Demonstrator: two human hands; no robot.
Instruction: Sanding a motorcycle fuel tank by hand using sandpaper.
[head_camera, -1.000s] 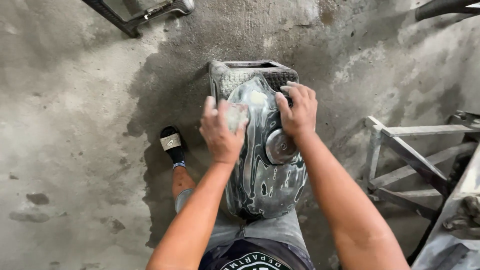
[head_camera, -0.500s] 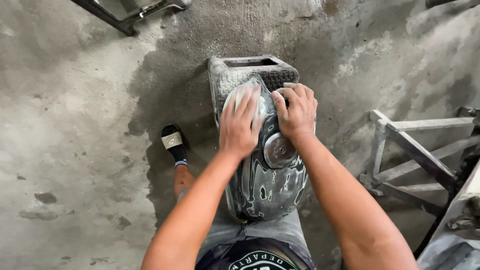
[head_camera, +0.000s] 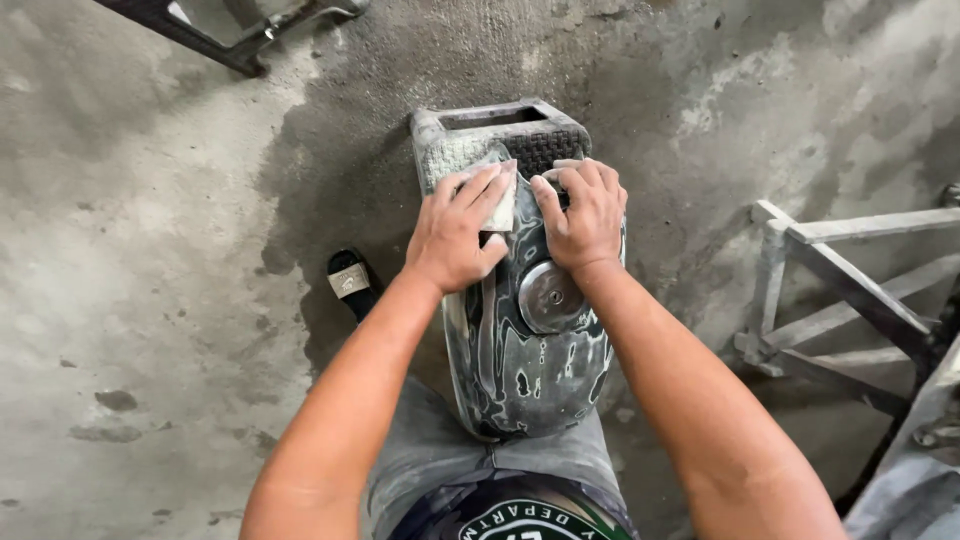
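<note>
A person's left hand (head_camera: 458, 232) presses a limp sanding sheet (head_camera: 502, 205) flat against a heavy-looking, rigid, slick fuel tank (head_camera: 530, 350); beside it, the right hand (head_camera: 582, 215) braces, fingers spread, empty.

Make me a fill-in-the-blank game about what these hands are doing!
1. The left hand presses a pale ____ onto the tank.
2. The right hand lies flat on the tank, just above its round ____ cap.
3. The far end of the tank rests on a grey plastic ____.
4. A black ____ is on the foot on the concrete floor.

Missing words: sanding sheet, metal, crate, sandal
</note>
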